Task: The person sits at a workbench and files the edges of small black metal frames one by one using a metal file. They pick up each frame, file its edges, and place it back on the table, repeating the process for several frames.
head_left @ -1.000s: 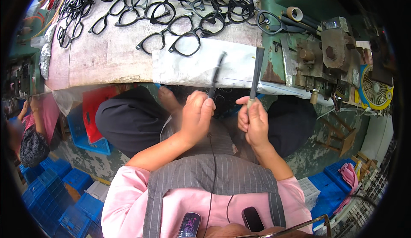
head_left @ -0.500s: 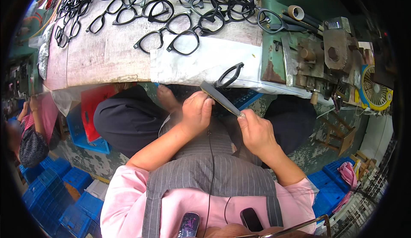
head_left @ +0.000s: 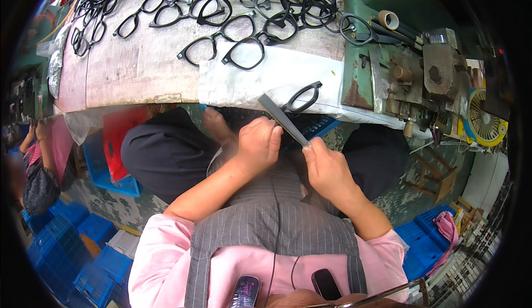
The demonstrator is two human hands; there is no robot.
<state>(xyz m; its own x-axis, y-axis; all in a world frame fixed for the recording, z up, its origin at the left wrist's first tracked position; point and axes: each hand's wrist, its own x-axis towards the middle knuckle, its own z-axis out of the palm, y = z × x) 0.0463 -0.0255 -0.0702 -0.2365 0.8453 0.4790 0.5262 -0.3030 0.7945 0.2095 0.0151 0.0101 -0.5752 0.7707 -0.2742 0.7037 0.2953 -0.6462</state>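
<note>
A black eyeglass frame (head_left: 317,96) is gripped by my left hand (head_left: 259,144), its fingers closed and the thumb pressed against them. One rim points away from me over the front edge of the table; the rest is hidden behind the file and my fingers. My right hand (head_left: 332,169) is closed around the near end of a flat grey file (head_left: 284,120). The file slants across the frame, its far end beyond my left fingers, and seems to touch the frame close to my left fingertips.
Many black eyeglass frames (head_left: 244,53) lie heaped on the table (head_left: 138,80), some near a white sheet (head_left: 277,78). At right stand a metal machine (head_left: 440,75) and a yellow-blue fan (head_left: 485,114). Blue crates (head_left: 97,227) sit at lower left; another person (head_left: 41,180) is at far left.
The file has shifted slightly left and now slants more steeply, my right hand moving with it. My left hand keeps its hold on the eyeglass frame. The whole view has shifted a little.
</note>
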